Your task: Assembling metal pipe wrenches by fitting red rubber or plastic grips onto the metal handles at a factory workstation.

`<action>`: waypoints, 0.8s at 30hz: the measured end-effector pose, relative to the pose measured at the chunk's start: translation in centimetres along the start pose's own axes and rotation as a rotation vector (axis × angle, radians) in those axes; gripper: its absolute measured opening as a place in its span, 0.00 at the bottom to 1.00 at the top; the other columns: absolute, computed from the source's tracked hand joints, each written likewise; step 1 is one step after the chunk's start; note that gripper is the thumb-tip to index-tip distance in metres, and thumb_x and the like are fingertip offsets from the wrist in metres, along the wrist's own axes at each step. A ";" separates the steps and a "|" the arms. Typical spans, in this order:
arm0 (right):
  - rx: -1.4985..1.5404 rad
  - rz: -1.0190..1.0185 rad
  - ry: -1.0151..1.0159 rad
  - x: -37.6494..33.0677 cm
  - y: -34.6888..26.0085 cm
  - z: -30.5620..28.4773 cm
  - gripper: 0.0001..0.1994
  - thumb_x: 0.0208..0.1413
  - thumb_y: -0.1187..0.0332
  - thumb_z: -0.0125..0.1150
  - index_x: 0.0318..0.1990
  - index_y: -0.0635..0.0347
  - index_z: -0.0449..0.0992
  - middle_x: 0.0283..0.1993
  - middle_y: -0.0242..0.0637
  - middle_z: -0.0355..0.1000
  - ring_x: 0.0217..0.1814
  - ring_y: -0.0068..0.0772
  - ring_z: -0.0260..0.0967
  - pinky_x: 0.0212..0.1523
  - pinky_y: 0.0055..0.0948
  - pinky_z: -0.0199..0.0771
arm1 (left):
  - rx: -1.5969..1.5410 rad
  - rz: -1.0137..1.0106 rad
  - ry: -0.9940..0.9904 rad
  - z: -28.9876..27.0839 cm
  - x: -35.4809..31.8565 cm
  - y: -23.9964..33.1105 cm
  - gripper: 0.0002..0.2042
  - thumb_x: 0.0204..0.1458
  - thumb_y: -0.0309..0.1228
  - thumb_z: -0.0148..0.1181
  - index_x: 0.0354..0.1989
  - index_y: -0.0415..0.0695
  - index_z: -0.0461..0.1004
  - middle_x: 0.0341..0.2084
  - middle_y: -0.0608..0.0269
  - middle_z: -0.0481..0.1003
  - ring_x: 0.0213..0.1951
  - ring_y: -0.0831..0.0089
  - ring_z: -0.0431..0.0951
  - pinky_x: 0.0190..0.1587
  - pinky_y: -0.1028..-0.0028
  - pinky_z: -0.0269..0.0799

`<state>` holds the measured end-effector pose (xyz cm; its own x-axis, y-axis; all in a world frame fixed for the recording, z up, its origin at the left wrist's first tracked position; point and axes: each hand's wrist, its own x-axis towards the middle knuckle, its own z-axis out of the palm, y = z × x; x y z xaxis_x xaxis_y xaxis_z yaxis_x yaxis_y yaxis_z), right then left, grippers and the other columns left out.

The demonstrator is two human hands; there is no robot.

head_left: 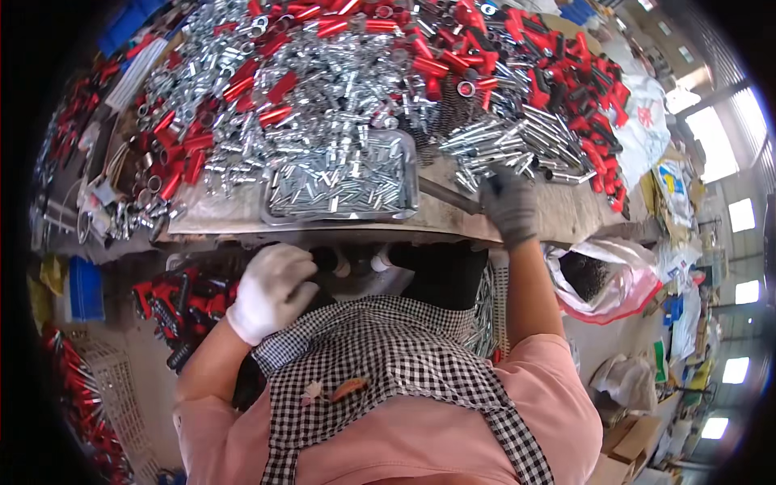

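My left hand [273, 289], in a white glove, hovers off the table's front edge at my waist. Its fingers are loosely bent with the thumb apart, and nothing shows between them. My right hand [509, 206], in a dark grey glove, is over the front right of the tabletop, fingers curled at the near end of a pile of shiny metal rods [525, 141]. A dark flat metal bar [449, 194] runs up to this hand; whether it is gripped cannot be made out. Left of the bar, a clear plastic tray [339, 217] holds many short metal pins [335, 186].
Chromed fittings [323, 89] and red-handled parts [582, 97] heap across the table [226, 214]. Below right stands an open white sack [602, 279]. More red and black parts [190, 303] lie below left, near a plastic crate [117, 396] and a blue bin [85, 287].
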<state>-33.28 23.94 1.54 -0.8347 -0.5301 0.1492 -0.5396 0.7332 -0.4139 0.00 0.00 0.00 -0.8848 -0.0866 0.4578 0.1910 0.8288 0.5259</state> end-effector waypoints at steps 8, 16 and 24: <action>0.029 0.252 0.160 5.7 13.8 0.3 0.30 0.46 0.52 0.70 0.54 0.57 0.69 0.49 0.55 0.75 0.50 0.53 0.74 0.51 0.45 0.72 | -0.168 0.274 -0.416 5.4 8.1 1.7 0.09 0.41 0.30 0.65 0.30 0.41 0.77 0.35 0.56 0.77 0.40 0.57 0.77 0.46 0.62 0.71; 0.156 0.227 0.251 7.8 14.2 1.7 0.33 0.40 0.54 0.71 0.54 0.60 0.71 0.48 0.55 0.75 0.49 0.51 0.74 0.52 0.42 0.72 | -0.306 0.322 -0.127 8.4 10.1 3.8 0.09 0.43 0.27 0.66 0.33 0.41 0.76 0.33 0.58 0.76 0.39 0.57 0.78 0.43 0.61 0.73; 1.290 -0.160 0.485 5.2 7.7 -0.5 0.08 0.56 0.72 0.61 0.42 0.64 0.76 0.36 0.31 0.73 0.38 0.22 0.68 0.42 0.24 0.69 | -0.325 0.090 0.013 7.8 7.2 4.4 0.10 0.41 0.22 0.65 0.35 0.40 0.78 0.36 0.55 0.78 0.39 0.56 0.79 0.43 0.63 0.76</action>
<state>-41.85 27.00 -0.41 -0.8720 -0.1754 0.4571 -0.3722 -0.3690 -0.8517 -8.84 7.39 0.01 -0.8529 -0.0301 0.5212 0.3957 0.6139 0.6830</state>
